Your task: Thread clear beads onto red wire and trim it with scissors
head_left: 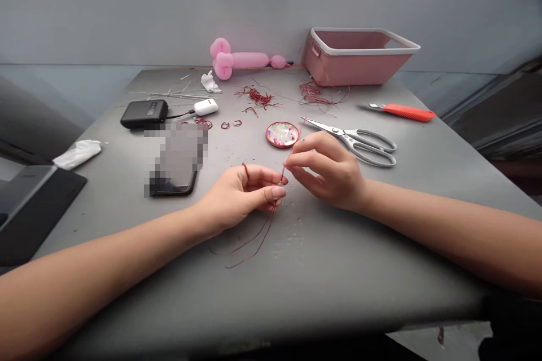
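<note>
My left hand (239,194) is closed in a pinch, with a small pale bead (280,184) showing at the thumb and fingertips. Thin dark-red cord (263,237) runs through that pinch, and two loose ends hang below it over the table. Just to the right, my right hand (332,172) pinches the upper part of the cord, whose tip rises toward the scissors' blades. A ring of red cord (245,169) circles a finger of my left hand. Beyond the hands lies a round, red-rimmed dish (267,139) holding small coloured beads.
Open-bladed scissors (359,144) and an orange utility knife (409,112) lie right. Red cord pieces (259,97), a pink balloon (243,60) and a pink bin (351,67) are at the back. Left are a phone (182,177), power bank (144,113) and white earbud case (206,106).
</note>
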The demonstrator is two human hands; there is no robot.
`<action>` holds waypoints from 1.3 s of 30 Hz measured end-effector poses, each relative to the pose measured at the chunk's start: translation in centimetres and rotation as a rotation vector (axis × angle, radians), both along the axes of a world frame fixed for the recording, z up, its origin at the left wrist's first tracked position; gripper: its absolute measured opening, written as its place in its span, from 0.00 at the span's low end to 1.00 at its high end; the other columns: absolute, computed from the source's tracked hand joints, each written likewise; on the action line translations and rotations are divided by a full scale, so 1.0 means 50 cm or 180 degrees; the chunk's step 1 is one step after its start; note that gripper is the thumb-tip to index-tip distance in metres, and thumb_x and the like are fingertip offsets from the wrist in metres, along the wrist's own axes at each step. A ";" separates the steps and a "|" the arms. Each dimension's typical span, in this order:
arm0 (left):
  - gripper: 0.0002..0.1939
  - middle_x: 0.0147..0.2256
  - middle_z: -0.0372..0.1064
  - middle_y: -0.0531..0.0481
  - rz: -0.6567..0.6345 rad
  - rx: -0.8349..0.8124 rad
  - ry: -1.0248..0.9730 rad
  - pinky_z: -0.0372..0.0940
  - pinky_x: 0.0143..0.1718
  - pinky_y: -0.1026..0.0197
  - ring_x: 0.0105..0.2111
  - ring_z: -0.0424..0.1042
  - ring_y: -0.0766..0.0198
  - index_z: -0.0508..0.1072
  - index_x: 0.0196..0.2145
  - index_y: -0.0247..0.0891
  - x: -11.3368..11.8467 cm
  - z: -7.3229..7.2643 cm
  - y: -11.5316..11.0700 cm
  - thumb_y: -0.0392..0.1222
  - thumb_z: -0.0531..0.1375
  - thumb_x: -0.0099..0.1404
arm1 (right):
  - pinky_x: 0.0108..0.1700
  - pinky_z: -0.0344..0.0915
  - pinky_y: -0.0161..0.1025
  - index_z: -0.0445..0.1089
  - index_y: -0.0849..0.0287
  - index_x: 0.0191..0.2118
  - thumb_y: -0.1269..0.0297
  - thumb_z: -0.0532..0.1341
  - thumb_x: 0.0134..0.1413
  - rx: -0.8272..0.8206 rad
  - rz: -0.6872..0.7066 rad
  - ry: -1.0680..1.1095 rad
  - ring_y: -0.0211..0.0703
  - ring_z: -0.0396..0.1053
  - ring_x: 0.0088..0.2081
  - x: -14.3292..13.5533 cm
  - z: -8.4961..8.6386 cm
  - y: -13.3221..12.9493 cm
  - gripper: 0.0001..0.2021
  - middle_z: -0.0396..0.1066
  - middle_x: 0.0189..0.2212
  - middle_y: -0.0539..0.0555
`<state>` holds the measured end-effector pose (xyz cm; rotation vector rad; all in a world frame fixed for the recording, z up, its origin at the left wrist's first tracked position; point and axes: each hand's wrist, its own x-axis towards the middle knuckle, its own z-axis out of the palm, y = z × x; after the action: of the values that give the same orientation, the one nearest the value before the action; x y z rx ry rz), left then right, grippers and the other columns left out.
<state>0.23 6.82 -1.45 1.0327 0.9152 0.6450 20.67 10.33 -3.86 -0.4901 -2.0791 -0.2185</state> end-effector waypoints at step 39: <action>0.11 0.28 0.72 0.54 -0.0159 -0.0163 -0.0149 0.68 0.35 0.64 0.28 0.71 0.71 0.75 0.34 0.35 -0.008 -0.003 0.008 0.40 0.71 0.54 | 0.29 0.62 0.38 0.61 0.56 0.26 0.75 0.59 0.50 0.0634 -0.0669 -0.0734 0.41 0.56 0.29 0.037 0.000 0.040 0.08 0.64 0.28 0.52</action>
<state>-0.16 7.21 -1.60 0.9878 0.8585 0.5987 22.54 12.35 -3.87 -0.5833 -2.1978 -0.6252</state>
